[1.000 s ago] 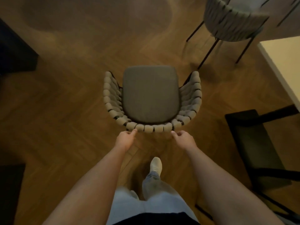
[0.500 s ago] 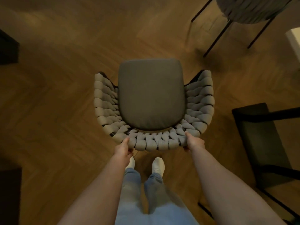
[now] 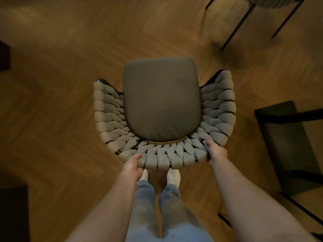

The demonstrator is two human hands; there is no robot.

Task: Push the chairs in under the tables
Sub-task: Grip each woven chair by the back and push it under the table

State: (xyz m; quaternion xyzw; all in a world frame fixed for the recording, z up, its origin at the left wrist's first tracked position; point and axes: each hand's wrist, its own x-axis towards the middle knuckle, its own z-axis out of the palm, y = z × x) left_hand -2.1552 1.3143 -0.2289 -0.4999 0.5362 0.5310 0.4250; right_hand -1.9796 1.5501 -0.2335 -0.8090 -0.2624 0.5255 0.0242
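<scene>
A: Where are the fingers?

B: Left hand (image 3: 132, 167) has its thumb over the top of the chair (image 3: 162, 105) back's woven rim, at the near left; the other fingers curl under the rim and are hidden; it grips the back

A: And the right?

B: Right hand (image 3: 215, 151) is at the near right of the same rim; fingers (image 3: 208, 143) lie over the woven cords, clamped on the back; how far they wrap underneath I cannot tell

A: So where does the chair stand?

B: On the wood floor (image 3: 61, 102), right in front of the person, its curved back toward them and its grey seat pad facing away; both forearms reach down to it; no tabletop shows near it

A: Anything below?

B: Two white shoes (image 3: 173, 177) and jeans (image 3: 157, 206), just behind the chair back, partly tucked under its rim

A: And around?

B: A dark chair (image 3: 286, 140) to the right, well apart; thin black legs (image 3: 236, 28) of another chair at the top right; dark shapes at the left edge, too dim to tell
</scene>
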